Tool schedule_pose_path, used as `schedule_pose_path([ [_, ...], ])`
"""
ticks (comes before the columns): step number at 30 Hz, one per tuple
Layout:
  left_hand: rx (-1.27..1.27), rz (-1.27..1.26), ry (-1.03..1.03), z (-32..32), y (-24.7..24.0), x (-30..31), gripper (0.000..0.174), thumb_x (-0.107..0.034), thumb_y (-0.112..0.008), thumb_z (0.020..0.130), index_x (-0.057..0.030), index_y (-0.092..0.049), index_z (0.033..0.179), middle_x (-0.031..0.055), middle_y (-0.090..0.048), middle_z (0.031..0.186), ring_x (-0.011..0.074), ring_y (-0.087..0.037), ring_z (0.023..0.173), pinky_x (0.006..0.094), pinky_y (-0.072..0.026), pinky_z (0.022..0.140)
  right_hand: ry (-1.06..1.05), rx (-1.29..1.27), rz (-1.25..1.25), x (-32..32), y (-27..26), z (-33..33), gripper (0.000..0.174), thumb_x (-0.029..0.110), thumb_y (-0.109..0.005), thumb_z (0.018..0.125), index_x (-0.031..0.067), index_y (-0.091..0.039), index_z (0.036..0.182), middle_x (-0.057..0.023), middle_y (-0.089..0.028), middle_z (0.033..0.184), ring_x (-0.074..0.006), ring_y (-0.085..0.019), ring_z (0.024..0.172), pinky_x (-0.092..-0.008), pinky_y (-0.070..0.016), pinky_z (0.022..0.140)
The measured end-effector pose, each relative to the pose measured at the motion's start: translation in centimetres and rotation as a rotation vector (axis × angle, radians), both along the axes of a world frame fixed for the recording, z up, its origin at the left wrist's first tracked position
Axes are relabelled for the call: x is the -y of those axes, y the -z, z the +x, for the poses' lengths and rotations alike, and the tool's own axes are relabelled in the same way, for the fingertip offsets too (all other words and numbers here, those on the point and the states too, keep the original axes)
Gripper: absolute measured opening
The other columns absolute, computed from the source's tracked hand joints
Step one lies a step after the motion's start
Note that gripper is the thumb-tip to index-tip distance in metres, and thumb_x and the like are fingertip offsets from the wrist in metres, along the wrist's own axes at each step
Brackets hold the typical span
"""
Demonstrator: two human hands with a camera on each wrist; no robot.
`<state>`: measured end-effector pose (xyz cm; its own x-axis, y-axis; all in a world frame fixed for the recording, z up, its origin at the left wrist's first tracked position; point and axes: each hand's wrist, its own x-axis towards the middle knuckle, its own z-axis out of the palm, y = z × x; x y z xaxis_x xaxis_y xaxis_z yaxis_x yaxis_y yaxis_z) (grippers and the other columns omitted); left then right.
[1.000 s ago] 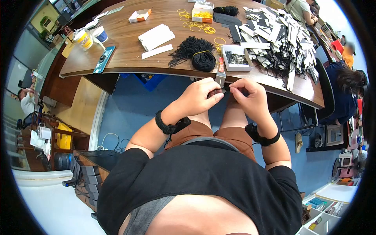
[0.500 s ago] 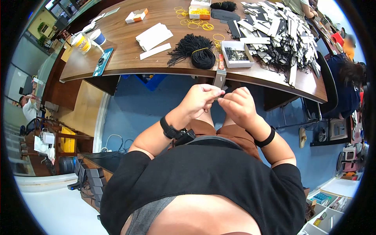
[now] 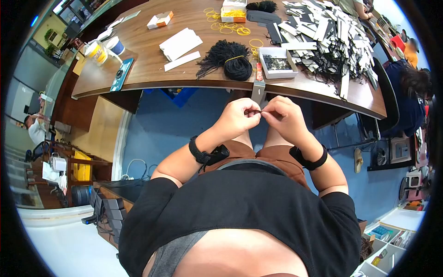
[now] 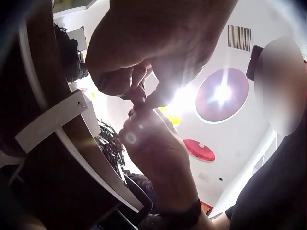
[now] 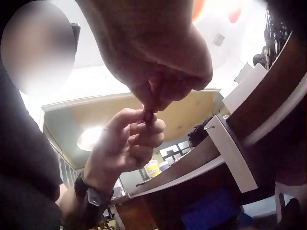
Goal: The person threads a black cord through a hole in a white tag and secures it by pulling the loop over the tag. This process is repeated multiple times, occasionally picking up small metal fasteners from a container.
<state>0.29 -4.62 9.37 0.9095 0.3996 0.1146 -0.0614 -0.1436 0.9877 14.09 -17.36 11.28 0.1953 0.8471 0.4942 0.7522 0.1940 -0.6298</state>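
Currently, both hands meet fingertip to fingertip above the lap, just off the near edge of the table (image 3: 143,53). Left hand (image 3: 239,120): thumb and fingers curled, clamped on a short dark strand (image 3: 259,111), probably black cord. Right hand (image 3: 286,116): thumb and forefinger pinching the same strand from the right. Strand lies between the two sets of fingertips, apart from the table. Pads mostly in shadow in both wrist views; knot, loop or plain end: cannot tell.

Surroundings: pale tag strip (image 3: 259,91) juts over the near edge, just beyond the hands. Cord bundle (image 3: 237,70) with yellow band to its left; white box (image 3: 280,74) of small black parts to its right; tag heap (image 3: 330,39) at far right.

Handling notes (judgement): work seems to be fine manipulation of the strand. Best to let the left pinch act as anchor and the right do the small turns, both grips close to the working point so little slack can twist. Light, even tension; a hard tug could slip the strand out of the pads. A dropped piece would fall to the floor, so regrip one hand at a time. Avoid knocking the overhanging strip with the knuckles.
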Motion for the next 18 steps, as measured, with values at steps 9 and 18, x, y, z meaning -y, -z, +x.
schedule_pose_path([
  [9, 0.21, 0.38, -0.185, 0.2, -0.4, 1.3, 0.004, 0.003, -0.061, 0.078, 0.0018, -0.062, 0.081, 0.0024, -0.052, 0.078, 0.005, -0.048, 0.066, 0.0186, -0.04, 0.055, -0.215, -1.17, -0.258, -0.1, 1.3, 0.5, 0.013, 0.013, -0.057, 0.088, 0.0034, -0.062, 0.083, -0.0004, -0.06, 0.077, -0.0061, -0.05, 0.066, -0.019, -0.0392, 0.06],
  [18, 0.255, 0.274, -0.19, -0.2, 0.2, 1.4, 0.007, 0.001, -0.061, 0.082, 0.0029, -0.064, 0.088, 0.0038, -0.055, 0.081, 0.0069, -0.052, 0.069, 0.0201, -0.0418, 0.059, -0.257, -1.371, -0.219, -0.3, 2.6, -0.2, 0.016, 0.019, -0.056, 0.091, 0.0067, -0.06, 0.082, 0.0024, -0.058, 0.073, -0.0049, -0.049, 0.065, -0.0181, -0.0393, 0.059],
])
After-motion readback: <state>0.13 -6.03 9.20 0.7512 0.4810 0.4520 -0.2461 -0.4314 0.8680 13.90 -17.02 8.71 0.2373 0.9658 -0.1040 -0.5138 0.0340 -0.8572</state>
